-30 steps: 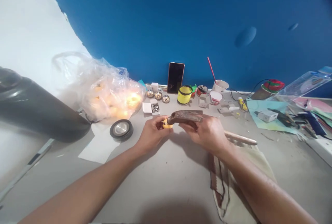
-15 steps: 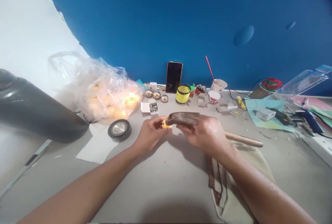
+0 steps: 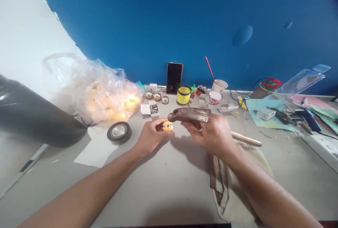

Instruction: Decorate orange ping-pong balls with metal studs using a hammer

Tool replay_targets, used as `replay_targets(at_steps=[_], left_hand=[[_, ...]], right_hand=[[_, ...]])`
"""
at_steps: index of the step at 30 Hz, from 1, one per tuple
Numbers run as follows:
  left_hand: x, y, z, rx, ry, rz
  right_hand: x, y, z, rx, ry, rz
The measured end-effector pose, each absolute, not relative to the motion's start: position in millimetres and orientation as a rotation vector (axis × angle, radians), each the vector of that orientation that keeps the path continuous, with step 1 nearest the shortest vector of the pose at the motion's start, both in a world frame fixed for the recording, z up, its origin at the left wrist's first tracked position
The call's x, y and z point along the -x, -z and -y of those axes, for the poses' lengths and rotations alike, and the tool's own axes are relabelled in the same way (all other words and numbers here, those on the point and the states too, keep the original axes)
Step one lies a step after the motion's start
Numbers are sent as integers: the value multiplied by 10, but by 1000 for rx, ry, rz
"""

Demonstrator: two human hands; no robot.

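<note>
Between its thumb and fingers my left hand (image 3: 151,137) holds a small yellow-orange ball (image 3: 168,126) with a few dark, shiny studs on its near side. My right hand (image 3: 213,132) is closed around a claw hammer (image 3: 190,114) close to the head, the wooden handle (image 3: 245,138) reaching out to the right. The hammer's head sits just above the ball; whether they touch I cannot tell. Beyond my left hand a small open white box (image 3: 154,109) holds shiny metal pieces. Three studded balls (image 3: 157,96) stand in a row behind it.
Left are a plastic bag (image 3: 105,90) of orange things, a dark cylinder (image 3: 39,115) and a round black-rimmed disc (image 3: 118,131). A phone (image 3: 174,78) leans on the wall near a yellow cup (image 3: 184,96). A beige cloth (image 3: 240,185) lies under my right forearm.
The hammer's head has lifted slightly off the ball and tilted, showing more of its side. More studs on the ball show now. The whole view has shifted a little.
</note>
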State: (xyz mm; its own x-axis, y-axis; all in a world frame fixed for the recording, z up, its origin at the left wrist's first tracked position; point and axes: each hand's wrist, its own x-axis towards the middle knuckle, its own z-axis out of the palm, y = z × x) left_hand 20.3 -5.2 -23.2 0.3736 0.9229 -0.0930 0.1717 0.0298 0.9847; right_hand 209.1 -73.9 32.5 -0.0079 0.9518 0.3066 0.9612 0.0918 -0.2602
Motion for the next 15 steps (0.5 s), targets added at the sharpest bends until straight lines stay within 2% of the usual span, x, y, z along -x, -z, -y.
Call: replay_targets(at_steps=[15], left_hand=[[-206, 218, 53, -1405, -810, -939]], right_hand=[[-2103, -333, 742, 1901, 24, 2015]])
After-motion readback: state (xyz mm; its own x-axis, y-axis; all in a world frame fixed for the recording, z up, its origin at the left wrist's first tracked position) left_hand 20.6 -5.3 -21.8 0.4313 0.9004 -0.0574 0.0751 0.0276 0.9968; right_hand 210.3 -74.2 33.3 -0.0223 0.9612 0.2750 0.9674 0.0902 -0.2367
